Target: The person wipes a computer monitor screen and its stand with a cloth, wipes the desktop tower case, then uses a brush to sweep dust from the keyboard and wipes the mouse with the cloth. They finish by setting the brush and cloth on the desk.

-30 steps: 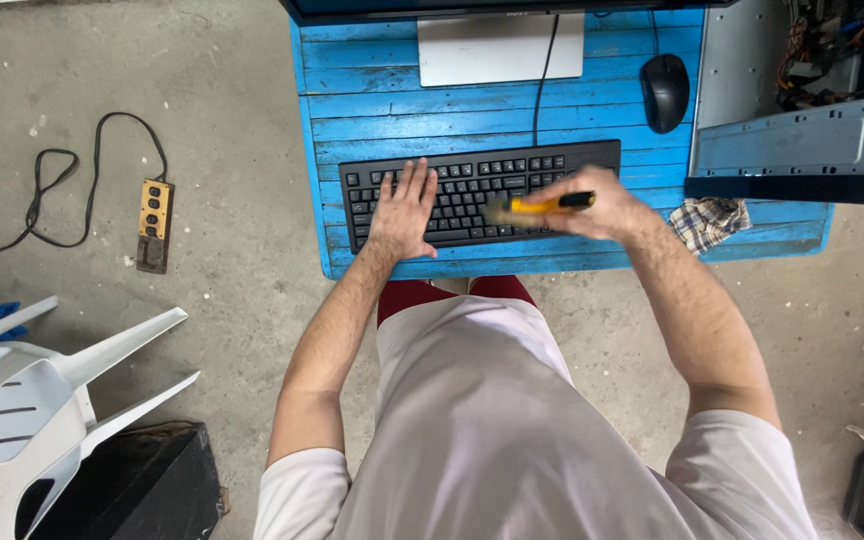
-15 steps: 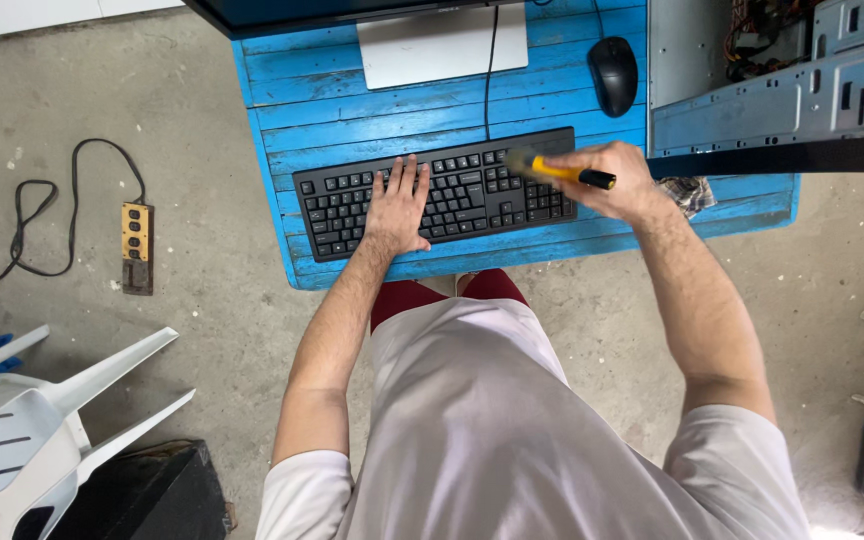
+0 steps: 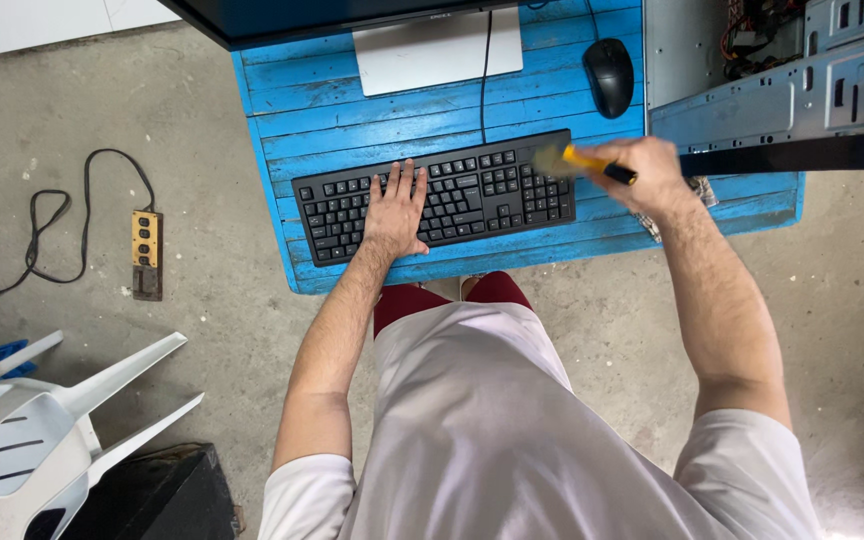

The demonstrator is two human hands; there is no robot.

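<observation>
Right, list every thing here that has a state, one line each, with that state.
Left hand: flat on the keyboard, holding nothing.
Right hand: closed on the brush handle.
Brush: held, bristles blurred at the keyboard's right end.
Keyboard: flat on the blue table.
Mouse: untouched, apart from both hands.
Computer case: side open, insides showing.
Chair: tipped over on the floor.

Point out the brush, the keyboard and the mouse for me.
brush (image 3: 592, 163): head view, on its yellow handle, held in the right hand.
keyboard (image 3: 477, 190): head view, on the keys right of the left hand.
mouse (image 3: 609, 76): head view, on the middle of its black back.
</observation>
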